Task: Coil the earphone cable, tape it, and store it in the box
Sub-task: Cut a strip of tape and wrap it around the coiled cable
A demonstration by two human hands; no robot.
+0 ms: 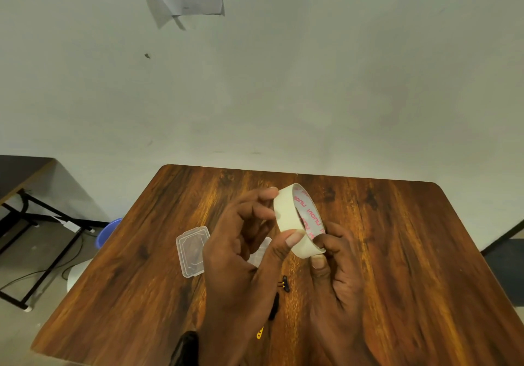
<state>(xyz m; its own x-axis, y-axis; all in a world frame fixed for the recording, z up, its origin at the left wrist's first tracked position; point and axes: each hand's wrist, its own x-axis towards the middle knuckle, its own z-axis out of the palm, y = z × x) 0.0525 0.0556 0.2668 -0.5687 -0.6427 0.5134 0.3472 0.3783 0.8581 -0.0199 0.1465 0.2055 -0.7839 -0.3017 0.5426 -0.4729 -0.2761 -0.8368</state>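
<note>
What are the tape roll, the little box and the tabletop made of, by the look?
Tape roll: matte cream backing, likely paper masking tape; the core's inside is white with pink print. Small box: clear, glossy plastic; the wood grain shows through it. Table: glossy brown wood grain, either laminate or varnished wood; the look leaves that open.

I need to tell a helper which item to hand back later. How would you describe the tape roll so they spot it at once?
Above the middle of the wooden table, both hands hold the tape roll. It is a cream ring with pink lettering inside, unlike the clear plastic box lying left of it.
</note>
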